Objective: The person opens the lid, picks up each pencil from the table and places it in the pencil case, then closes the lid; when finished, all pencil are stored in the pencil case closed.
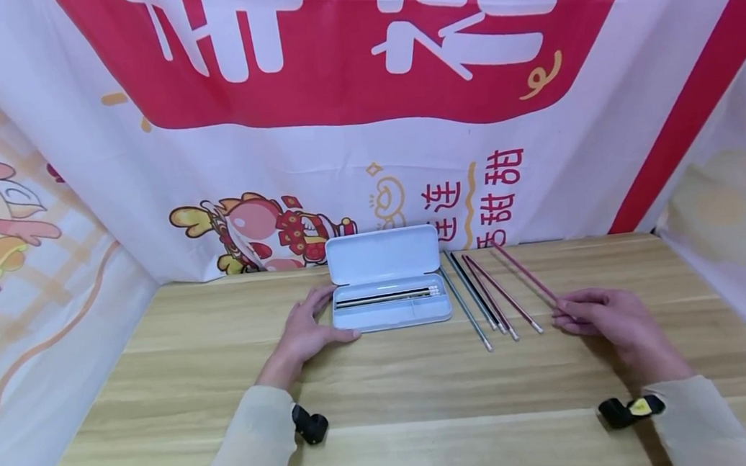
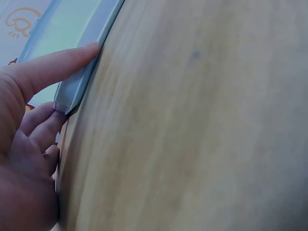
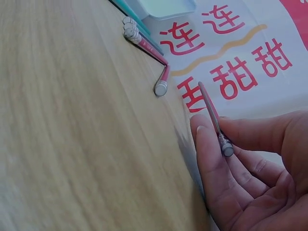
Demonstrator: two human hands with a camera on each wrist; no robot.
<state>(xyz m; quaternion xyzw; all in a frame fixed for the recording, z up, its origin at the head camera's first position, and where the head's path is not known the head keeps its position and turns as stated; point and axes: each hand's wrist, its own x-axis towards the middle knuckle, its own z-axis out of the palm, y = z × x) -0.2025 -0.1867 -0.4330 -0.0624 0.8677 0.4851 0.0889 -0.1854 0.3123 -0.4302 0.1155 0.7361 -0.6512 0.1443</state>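
A light blue pencil case (image 1: 384, 255) stands on the table with its lid raised, a few dark pencils (image 1: 378, 300) lying in its long compartment. My left hand (image 1: 305, 331) holds the case at its left end; in the left wrist view the thumb (image 2: 62, 65) lies along the front rim and other fingers are at the corner. Between thumb and fingertips, my right hand (image 1: 606, 315) pinches a red pencil (image 3: 209, 106) near its eraser end, its far tip pointing toward the back. Several loose pencils (image 1: 461, 305), green, dark and red, lie right of the case, erasers toward me.
The wooden table (image 1: 385, 405) ends at a printed cloth backdrop (image 1: 570, 176), close behind the case. Cloth also hangs along the left and right sides. Each wrist carries a small black camera, such as the one on the left wrist (image 1: 310, 424).
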